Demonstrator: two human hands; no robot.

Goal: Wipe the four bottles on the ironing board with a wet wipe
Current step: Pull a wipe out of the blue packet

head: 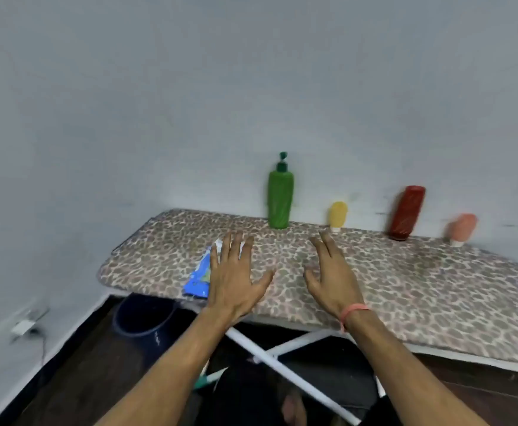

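Pale grey walls meet in a corner behind an ironing board (pixel 405 290) with a leopard-print cover, which stands on white crossed legs (pixel 270 353) over a dark floor. Along the board's far edge, against the wall, four bottles stand well apart in a row: a tall green pump bottle (pixel 280 199) nearest the blunt left end, then a small yellow bottle (pixel 338 215) resting on its white cap, a dark red bottle (pixel 405 213) leaning slightly, and a small pink bottle (pixel 463 229) on its white cap farthest right. A blue wet wipe packet (pixel 199 276) lies near the board's near edge toward the left end. The left hand (pixel 236 278) is stretched out palm down with its fingers straight and spread, partly covering the packet's right side; whether it touches the packet I cannot tell. The right hand (pixel 331 276), a pink band (pixel 354 310) on its wrist, is held over the middle of the board, fingers straight and relaxed, holding nothing. A dark blue bucket (pixel 142 316) sits on the floor under the board's left end.
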